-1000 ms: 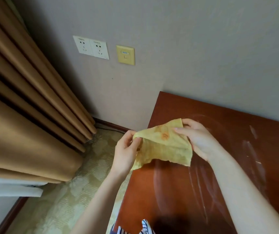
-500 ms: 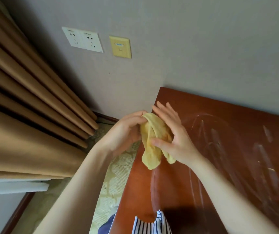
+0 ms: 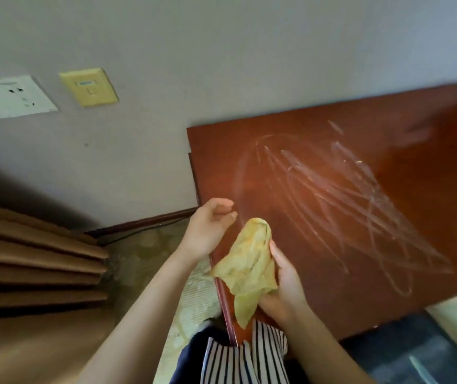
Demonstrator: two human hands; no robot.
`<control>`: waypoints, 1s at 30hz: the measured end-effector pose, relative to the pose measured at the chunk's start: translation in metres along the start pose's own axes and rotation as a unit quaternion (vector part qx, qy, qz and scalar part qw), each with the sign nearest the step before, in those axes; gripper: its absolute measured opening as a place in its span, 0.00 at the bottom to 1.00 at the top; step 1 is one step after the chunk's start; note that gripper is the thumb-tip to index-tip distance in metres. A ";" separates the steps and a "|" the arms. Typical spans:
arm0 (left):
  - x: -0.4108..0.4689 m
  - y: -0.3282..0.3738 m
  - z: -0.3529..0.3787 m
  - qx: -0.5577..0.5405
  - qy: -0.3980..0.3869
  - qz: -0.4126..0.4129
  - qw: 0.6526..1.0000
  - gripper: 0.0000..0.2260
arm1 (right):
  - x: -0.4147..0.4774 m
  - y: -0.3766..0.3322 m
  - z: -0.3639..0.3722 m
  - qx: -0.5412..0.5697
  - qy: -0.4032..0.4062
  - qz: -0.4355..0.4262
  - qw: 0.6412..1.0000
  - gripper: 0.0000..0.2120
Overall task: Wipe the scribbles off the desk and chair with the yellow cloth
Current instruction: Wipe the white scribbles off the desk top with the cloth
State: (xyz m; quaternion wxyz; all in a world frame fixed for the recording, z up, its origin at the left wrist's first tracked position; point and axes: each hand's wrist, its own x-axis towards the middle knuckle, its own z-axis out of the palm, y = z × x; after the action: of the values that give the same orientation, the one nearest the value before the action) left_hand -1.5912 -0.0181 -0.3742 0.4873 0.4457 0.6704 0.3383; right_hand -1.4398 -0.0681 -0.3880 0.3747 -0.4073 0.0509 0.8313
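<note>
1. My right hand (image 3: 285,286) grips the bunched yellow cloth (image 3: 251,261) over the counter's (image 3: 443,195) left edge.
2. My left hand (image 3: 210,228) hovers just beside the cloth's top, fingers loosely curled, holding nothing.
3. Whitish scribbles (image 3: 341,195) loop across the red-brown counter top.
4. A white socket plate (image 3: 8,98) and a yellow plate (image 3: 89,87) sit on the wall.

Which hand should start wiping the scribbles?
Probably the right hand: it grips the cloth above the desk, on the side nearer the scribbles. The left hand holds nothing.
</note>
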 end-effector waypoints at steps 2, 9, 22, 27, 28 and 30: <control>-0.011 -0.013 0.002 0.033 -0.045 -0.003 0.998 0.10 | -0.017 0.015 -0.021 0.057 0.007 -0.043 0.997 0.20; -0.044 -0.048 0.043 0.189 -0.113 0.037 0.975 0.22 | -0.090 0.036 -0.096 0.164 0.056 -0.195 0.966 0.36; -0.083 -0.087 0.082 0.544 -0.223 -0.005 0.809 0.61 | -0.083 -0.036 -0.192 -0.370 0.506 -0.426 0.653 0.16; -0.098 -0.102 0.084 0.578 -0.197 -0.035 0.791 0.63 | -0.038 -0.068 -0.210 -0.550 0.481 -0.412 0.544 0.16; -0.103 -0.105 0.085 0.579 -0.193 -0.046 0.791 0.63 | -0.031 -0.066 -0.210 -0.569 0.481 -0.408 0.527 0.15; -0.109 -0.109 0.087 0.576 -0.187 -0.056 0.794 0.64 | -0.023 -0.055 -0.203 -0.601 0.468 -0.418 0.495 0.14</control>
State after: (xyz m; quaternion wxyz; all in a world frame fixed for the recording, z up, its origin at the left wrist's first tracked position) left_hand -1.5237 -0.1585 -0.4577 0.2741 0.6602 0.6609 -0.2285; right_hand -1.2645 -0.1214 -0.4941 0.2650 -0.8372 -0.4690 0.0945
